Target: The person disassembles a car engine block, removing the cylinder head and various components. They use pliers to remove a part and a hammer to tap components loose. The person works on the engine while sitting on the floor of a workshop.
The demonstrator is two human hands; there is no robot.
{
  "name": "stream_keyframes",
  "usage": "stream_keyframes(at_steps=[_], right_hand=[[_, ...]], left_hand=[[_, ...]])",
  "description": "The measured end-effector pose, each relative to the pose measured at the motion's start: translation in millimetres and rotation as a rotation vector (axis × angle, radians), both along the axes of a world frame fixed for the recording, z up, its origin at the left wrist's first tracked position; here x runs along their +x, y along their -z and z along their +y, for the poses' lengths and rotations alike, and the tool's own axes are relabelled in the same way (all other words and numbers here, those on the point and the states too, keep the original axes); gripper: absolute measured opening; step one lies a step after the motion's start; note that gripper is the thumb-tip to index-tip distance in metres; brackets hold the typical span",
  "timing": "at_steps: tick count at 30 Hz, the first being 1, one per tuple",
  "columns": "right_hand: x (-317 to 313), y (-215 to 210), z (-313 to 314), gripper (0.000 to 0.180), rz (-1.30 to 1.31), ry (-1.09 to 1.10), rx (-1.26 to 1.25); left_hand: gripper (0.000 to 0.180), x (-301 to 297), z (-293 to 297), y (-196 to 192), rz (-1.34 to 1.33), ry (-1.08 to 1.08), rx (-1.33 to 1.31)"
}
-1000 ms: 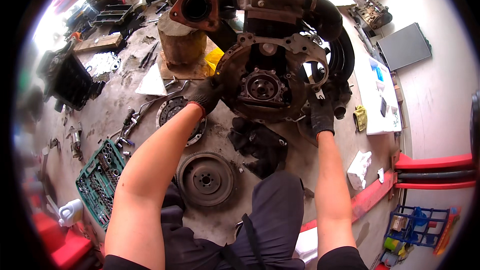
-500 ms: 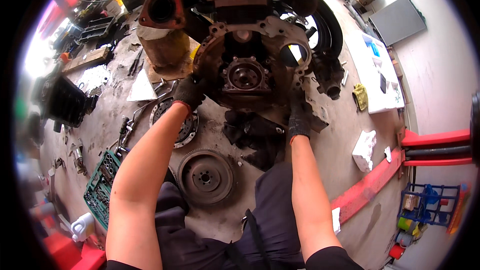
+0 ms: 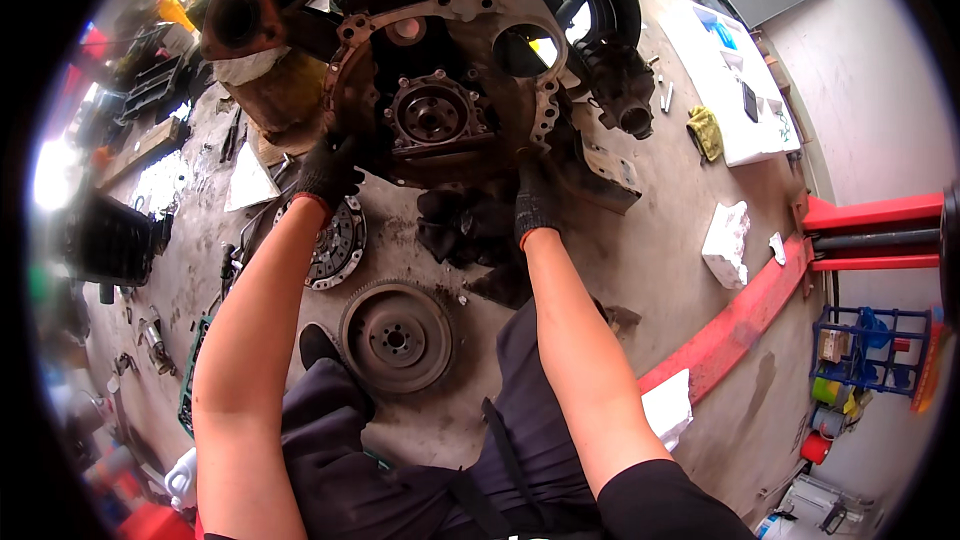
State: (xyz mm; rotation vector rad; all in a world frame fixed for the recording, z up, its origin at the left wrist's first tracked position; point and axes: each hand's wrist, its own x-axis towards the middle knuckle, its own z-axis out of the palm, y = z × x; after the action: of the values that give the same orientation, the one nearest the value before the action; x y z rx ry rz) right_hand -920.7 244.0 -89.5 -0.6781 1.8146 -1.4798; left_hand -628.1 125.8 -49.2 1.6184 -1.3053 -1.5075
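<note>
A greasy engine block with a round, open flywheel housing (image 3: 460, 2) stands right in front of me. At its centre a bolted crankshaft flange (image 3: 432, 118) shows. My left hand (image 3: 330, 172), in a dark knit glove with a red cuff, is closed at the housing's lower left edge. Against the lower right edge lies my right hand (image 3: 537, 198), gloved alike, its fingertips partly hidden in shadow. Below the housing, a toothed flywheel (image 3: 397, 337) rests flat on the floor. A clutch pressure plate (image 3: 338, 248) lies beside my left wrist.
Dark cloths (image 3: 465, 225) lie under the engine. A red lift arm (image 3: 720, 330) crosses the floor at right, near a white foam block (image 3: 726, 245). Farther back are a white board (image 3: 735, 130) and a yellow-green glove (image 3: 704, 134). A black engine part (image 3: 118, 225) stands at left.
My view has shifted, so the engine appears higher and farther left. Both hands stay at the housing's lower edges. The green socket set is now mostly behind my left arm.
</note>
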Motion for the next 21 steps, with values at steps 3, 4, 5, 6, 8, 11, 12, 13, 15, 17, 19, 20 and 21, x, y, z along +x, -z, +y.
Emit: stream_keyframes(at_steps=[3, 4, 5, 6, 8, 11, 12, 13, 15, 17, 19, 20, 21], right_hand=[[-1, 2, -1, 0.041, -0.012, 0.038, -0.047], [-2, 6, -1, 0.042, 0.003, 0.042, -0.076], [-2, 9, -3, 0.042, 0.018, 0.044, -0.108], [-2, 11, -4, 0.042, 0.02, 0.038, -0.116], [-5, 17, -5, 0.044, 0.025, 0.026, -0.131], [-14, 23, -6, 0.047, -0.008, -0.035, 0.011], [-12, 23, -7, 0.045, 0.022, -0.028, -0.015], [-9, 23, -9, 0.044, 0.051, -0.021, -0.041], [-7, 27, -11, 0.046, 0.074, -0.051, -0.053], [-9, 34, -12, 0.053, 0.063, -0.121, -0.029], [-55, 56, -15, 0.053, 0.177, -0.138, -0.025], [-71, 63, -12, 0.052, 0.228, -0.15, -0.015], [-51, 59, -14, 0.05, 0.21, -0.137, -0.029]], left_hand=[[0.045, -4, 3, -3, -0.002, 0.007, -0.009], [0.044, -5, 5, -4, -0.003, 0.012, -0.011], [0.044, -4, 5, -4, -0.005, 0.013, -0.018], [0.044, -2, 5, -5, -0.007, 0.014, -0.025], [0.044, -3, 4, -4, 0.002, 0.023, -0.026], [0.044, -1, 2, 1, -0.015, 0.039, -0.036], [0.044, 4, 2, 2, -0.03, 0.041, -0.04], [0.045, 8, -1, 3, -0.043, 0.057, -0.041], [0.049, 15, -3, 2, -0.069, 0.087, -0.039], [0.051, 16, 0, 4, -0.067, 0.051, -0.03], [0.054, -11, -3, 1, -0.031, 0.072, -0.035], [0.055, -21, -4, 3, -0.026, 0.088, -0.032], [0.057, -5, -2, 5, -0.064, 0.07, -0.028]])
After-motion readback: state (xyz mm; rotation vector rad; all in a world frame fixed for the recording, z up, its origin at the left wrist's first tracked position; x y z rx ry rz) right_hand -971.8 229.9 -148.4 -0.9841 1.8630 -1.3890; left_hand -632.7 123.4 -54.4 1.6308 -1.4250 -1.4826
